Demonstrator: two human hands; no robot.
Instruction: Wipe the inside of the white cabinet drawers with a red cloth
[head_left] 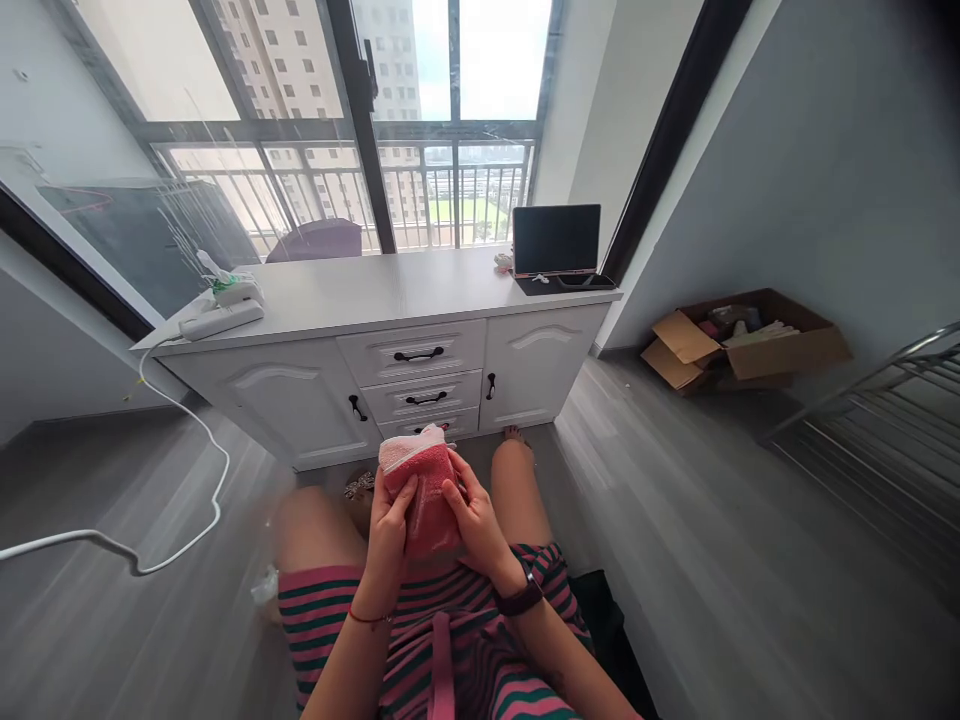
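A folded red towel (431, 505) with a paler pink part along its top is held up over my lap, between both hands. My left hand (391, 515) grips its left side, thumb lying across the front and fingers behind. On the right side my right hand (472, 510) holds it the same way, thumb pressed on the front. The fingers behind the cloth are partly hidden. Below the towel are my striped shorts (427, 600).
A white cabinet (322, 300) with dark handles stands ahead. On it are a power strip (221, 320) at left and a tablet (557, 240) at right. A white cable (214, 520) runs along the left. An open cardboard box (787, 355) and a metal rack (892, 400) are at right.
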